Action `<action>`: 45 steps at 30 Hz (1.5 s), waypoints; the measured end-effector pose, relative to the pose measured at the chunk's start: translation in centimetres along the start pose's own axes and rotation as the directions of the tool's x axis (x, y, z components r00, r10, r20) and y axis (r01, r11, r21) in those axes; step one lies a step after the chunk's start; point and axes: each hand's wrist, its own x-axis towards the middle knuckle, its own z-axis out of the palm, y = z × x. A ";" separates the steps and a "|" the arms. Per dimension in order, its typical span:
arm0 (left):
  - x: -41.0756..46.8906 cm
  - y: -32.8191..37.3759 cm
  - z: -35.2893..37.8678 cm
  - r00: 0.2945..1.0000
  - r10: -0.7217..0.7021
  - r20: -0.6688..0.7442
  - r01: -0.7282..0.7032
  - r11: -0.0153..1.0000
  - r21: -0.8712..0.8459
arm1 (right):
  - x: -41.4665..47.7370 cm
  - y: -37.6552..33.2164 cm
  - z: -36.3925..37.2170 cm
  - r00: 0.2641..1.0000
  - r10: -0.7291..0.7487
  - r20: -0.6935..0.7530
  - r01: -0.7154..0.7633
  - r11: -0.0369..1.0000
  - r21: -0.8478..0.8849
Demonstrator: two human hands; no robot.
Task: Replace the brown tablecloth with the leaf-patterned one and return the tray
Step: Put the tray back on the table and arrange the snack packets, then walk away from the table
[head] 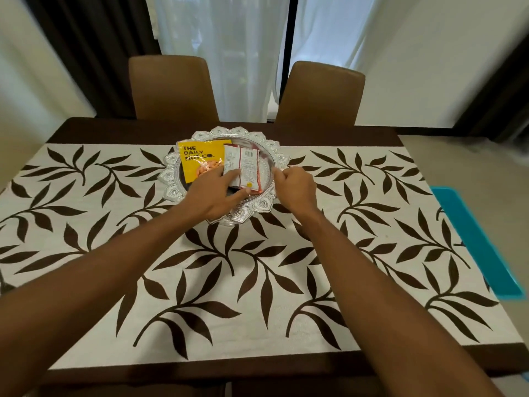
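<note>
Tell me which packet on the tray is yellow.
The packet on the tray's left side, printed "The Daily Nut Co."; the packets beside it are white and red.

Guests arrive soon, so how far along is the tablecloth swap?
Done: the leaf cloth lies flat over the table, and no brown cloth is in view. The tray is back on it, toward the far edge. In hand: the left hand rests on the packets inside, and the right hand is at the rim. Left: apparently only tidying and letting go.
</note>
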 end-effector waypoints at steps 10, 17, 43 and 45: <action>-12.6 -5.1 0.2 0.905 0.017 -0.425 -0.143 0.953 -0.267 | -10.1 2.0 0.4 0.998 -0.017 0.061 0.017 1.000 -0.005; -30.0 -9.1 4.3 0.991 -0.110 -0.071 0.098 0.984 -0.151 | -22.3 2.8 6.3 0.912 -0.021 0.409 0.099 0.980 -0.171; -87.9 -39.6 0.9 0.408 -0.733 0.545 0.913 0.329 -0.241 | -62.8 -30.1 44.2 0.499 -0.052 0.865 0.427 0.883 -0.194; -91.4 -41.5 0.4 0.341 -0.756 0.558 0.940 0.257 -0.226 | -64.7 -32.8 46.9 0.488 -0.065 0.870 0.433 0.884 -0.177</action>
